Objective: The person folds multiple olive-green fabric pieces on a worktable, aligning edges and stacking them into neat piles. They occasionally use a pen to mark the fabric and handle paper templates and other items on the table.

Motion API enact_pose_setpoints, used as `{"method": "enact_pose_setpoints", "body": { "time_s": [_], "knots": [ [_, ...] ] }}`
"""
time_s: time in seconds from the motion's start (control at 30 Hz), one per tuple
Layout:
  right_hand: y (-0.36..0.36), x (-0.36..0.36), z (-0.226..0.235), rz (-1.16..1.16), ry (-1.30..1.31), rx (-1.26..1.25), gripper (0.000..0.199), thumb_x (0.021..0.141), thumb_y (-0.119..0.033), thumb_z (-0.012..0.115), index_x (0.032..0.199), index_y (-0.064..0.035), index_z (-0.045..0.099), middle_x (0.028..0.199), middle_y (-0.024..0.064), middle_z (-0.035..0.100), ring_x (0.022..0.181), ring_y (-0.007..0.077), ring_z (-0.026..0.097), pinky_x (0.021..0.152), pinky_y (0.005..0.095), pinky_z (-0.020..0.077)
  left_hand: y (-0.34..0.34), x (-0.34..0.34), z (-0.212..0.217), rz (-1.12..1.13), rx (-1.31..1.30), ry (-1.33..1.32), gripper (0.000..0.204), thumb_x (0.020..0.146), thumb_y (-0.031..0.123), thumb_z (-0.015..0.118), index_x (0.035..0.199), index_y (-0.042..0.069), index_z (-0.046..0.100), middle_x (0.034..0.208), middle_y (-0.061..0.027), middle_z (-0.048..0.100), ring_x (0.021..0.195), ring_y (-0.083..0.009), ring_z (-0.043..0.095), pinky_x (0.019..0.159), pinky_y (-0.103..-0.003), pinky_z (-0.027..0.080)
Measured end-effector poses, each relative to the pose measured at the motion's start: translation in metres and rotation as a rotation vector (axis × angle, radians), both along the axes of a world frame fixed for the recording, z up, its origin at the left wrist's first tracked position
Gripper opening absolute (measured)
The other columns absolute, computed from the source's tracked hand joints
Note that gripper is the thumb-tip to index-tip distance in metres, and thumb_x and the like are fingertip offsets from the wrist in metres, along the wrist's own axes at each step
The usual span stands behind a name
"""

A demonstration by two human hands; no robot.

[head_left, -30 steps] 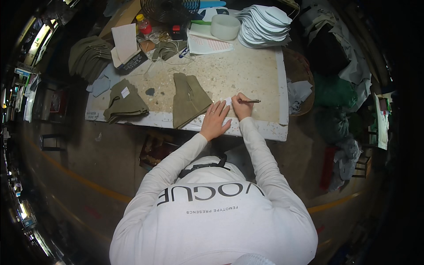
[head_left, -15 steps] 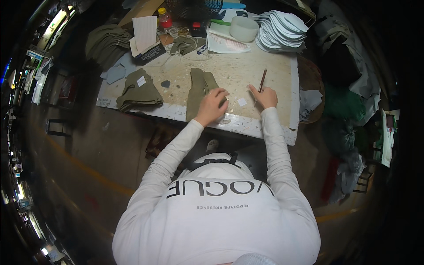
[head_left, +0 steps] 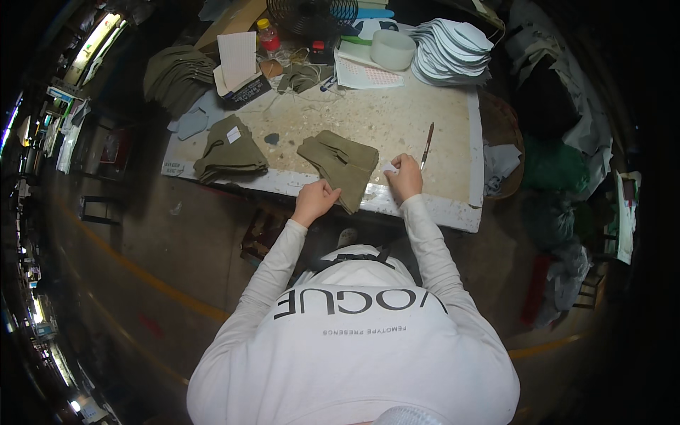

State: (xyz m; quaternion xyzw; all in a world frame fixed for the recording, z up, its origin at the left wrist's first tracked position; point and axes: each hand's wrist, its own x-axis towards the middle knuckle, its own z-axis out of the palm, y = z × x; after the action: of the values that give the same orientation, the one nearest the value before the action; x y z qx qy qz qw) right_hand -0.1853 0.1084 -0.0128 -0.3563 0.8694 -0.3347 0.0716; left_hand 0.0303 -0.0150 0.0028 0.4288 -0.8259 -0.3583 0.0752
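Note:
A stack of olive-green cut fabric pieces (head_left: 347, 164) lies turned at an angle near the table's front edge, one corner jutting past it. My left hand (head_left: 315, 201) pinches the near left side of that stack. To its right, my right hand (head_left: 406, 178) holds a small white paper slip (head_left: 389, 168) between thumb and fingers, just above the tabletop. A brown and silver pen (head_left: 428, 145) rests on the table beyond my right hand, touching neither hand. Farther left sits another olive fabric stack (head_left: 232, 150) with a white slip (head_left: 233, 134) on top.
Along the back stand a box of cards (head_left: 244, 88), a red bottle with a yellow cap (head_left: 268, 37), a black fan (head_left: 312, 14), a roll of clear tape (head_left: 393, 49) and a tall pile of white cut sheets (head_left: 451, 53). More olive pieces (head_left: 177, 74) lie back left.
My right hand has let go of the pen and picked up the white slip. My left hand has moved nearer and grips the olive stack, which is now turned and spread wider.

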Motion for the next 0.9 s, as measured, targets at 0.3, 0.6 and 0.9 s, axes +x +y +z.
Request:
{"method": "enact_pose_setpoints", "body": {
  "time_s": [0.3,0.6,0.9],
  "knots": [
    [-0.036,-0.003,-0.002,0.072,-0.479,-0.413,0.016,0.075,-0.003,0.068,0.092,-0.0024,0.067,0.079,0.0083,0.070,0.068,0.0128,0.066,0.066,0.0254,0.0530,-0.022,-0.053,0.011,-0.506,-0.443,0.469,0.015,0.076,0.012,0.072,0.091,0.010,0.071,0.081,-0.0043,0.059,0.080,-0.0253,0.058,0.068,-0.037,0.048],
    [-0.036,0.006,-0.010,0.130,-0.495,-0.310,0.012,0.073,-0.004,0.071,0.085,-0.0019,0.071,0.073,0.0086,0.070,0.066,0.0131,0.067,0.064,0.0254,0.0526,-0.040,-0.067,-0.004,-0.600,-0.430,0.355,0.010,0.077,0.013,0.070,0.084,0.008,0.065,0.082,-0.0070,0.057,0.082,-0.0286,0.055,0.074,-0.039,0.045],
    [-0.033,0.006,-0.007,0.257,-0.198,-0.312,0.013,0.070,-0.012,0.073,0.081,-0.0057,0.072,0.071,0.0119,0.069,0.064,0.0193,0.067,0.063,0.0315,0.0531,-0.026,-0.069,-0.007,-0.298,-0.258,0.576,0.010,0.083,0.009,0.064,0.088,0.004,0.057,0.086,-0.0110,0.057,0.082,-0.0283,0.058,0.076,-0.035,0.048]
  ]
}}
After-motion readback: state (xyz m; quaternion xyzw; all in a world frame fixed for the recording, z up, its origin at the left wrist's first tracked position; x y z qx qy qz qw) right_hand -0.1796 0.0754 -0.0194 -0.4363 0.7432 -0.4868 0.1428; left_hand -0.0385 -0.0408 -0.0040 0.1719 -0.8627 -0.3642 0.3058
